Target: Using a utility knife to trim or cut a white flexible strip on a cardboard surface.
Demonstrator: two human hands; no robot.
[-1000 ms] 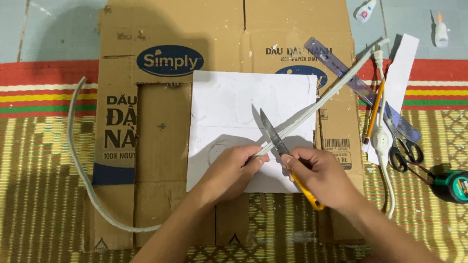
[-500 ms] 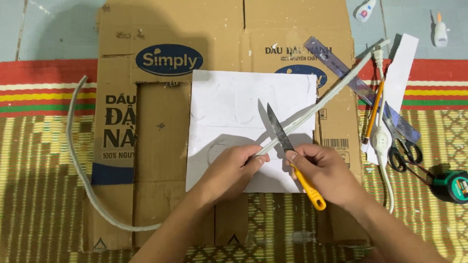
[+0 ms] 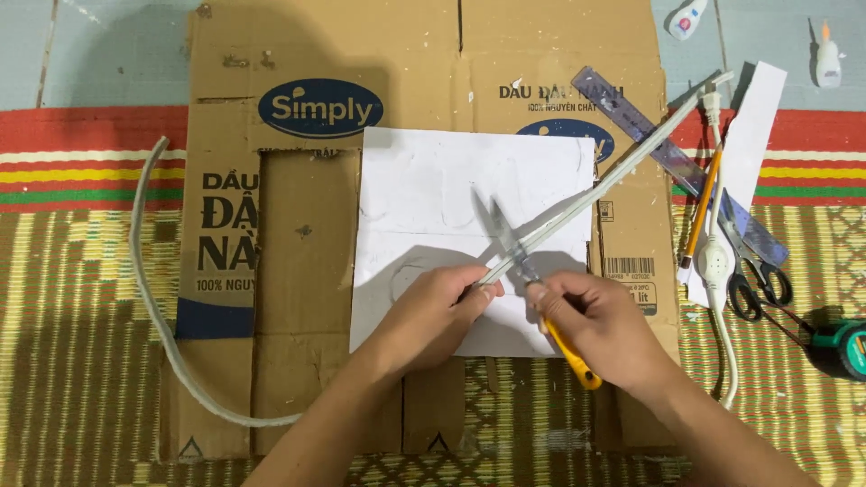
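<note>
- Holding a grey cable (image 3: 600, 188) near its cut end: left hand (image 3: 431, 317), grip pinched on it over the white sheet (image 3: 433, 207).
- Right hand (image 3: 603, 326) grip clenched around the orange handle of a utility knife (image 3: 532, 280); blade meets the cable just beside the left fingertips.
- Cable runs diagonally up-right from the grip, across the flattened cardboard (image 3: 298, 234).
- Ruler (image 3: 631, 117), pencil (image 3: 702, 206), scissors (image 3: 753, 271) lie right, well apart.
</note>
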